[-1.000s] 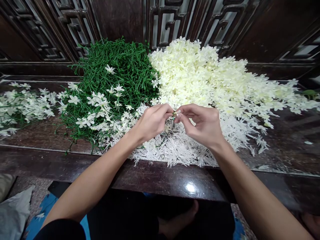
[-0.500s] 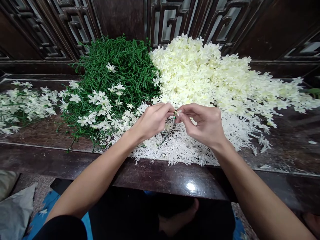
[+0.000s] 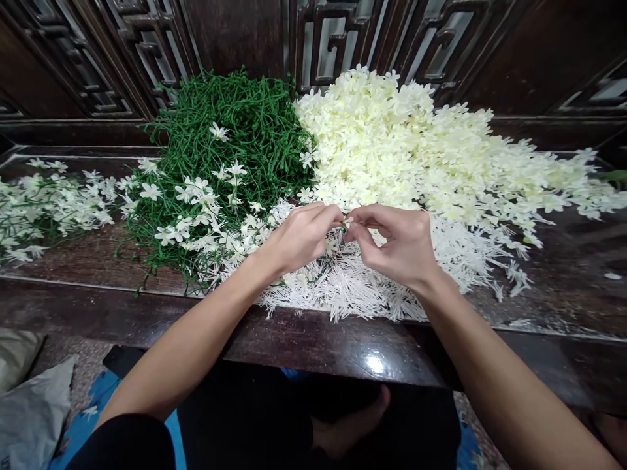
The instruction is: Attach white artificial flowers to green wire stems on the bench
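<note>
My left hand (image 3: 309, 234) is closed in a pinch on a thin green plastic stem (image 3: 343, 225), mostly hidden by the fingers. Facing it, my right hand (image 3: 396, 243) pinches a small white flower piece at the stem's tip; the fingertips of both hands nearly touch. Beneath them spreads a heap of thin white stamen pieces (image 3: 353, 287). Behind my right hand rises a large pile of cream-white artificial petals (image 3: 392, 143). A tangled pile of green stems (image 3: 235, 124) lies beyond my left hand, with assembled white flowers (image 3: 200, 215) along its front.
More white flowers with stems (image 3: 59, 202) lie at the left. Everything rests on a dark wooden bench (image 3: 304, 343) backed by carved wooden panels (image 3: 337, 46). Pale sacks (image 3: 36, 405) and a blue sheet (image 3: 93, 405) are on the floor at lower left.
Both hands stay at the same spot, fingertips shifting slightly around the small flower piece and stem. The view has moved a little; the piles look unchanged.
</note>
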A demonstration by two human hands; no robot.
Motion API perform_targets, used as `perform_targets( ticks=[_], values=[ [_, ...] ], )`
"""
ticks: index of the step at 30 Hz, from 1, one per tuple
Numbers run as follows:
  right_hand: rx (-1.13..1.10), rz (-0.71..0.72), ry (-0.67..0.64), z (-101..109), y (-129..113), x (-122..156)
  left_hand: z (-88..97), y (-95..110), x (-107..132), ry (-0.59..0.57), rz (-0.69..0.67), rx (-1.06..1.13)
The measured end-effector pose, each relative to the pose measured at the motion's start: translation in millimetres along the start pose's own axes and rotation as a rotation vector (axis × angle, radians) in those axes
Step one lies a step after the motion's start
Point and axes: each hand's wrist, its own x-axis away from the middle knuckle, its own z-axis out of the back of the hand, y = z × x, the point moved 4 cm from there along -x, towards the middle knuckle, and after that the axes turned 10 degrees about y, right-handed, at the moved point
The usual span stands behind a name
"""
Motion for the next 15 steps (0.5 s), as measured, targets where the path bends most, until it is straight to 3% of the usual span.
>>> perform_targets(
  ticks=[6,11,15],
  values=[
    [-0.291,-0.232,0.092,-2.2,3.5,-3.9,14.7,-1.3,-9.0,0.119,0.072,0.074],
    [-0.319,-0.304,0.169,4.9,9.3,-9.4,20.7,-9.0,-13.4,0.183,0.084,0.043],
    [-0.273,-0.327,0.250,10.2,13.7,-10.6,39.7,-21.4,-17.0,0.426,0.175,0.053]
  ],
)
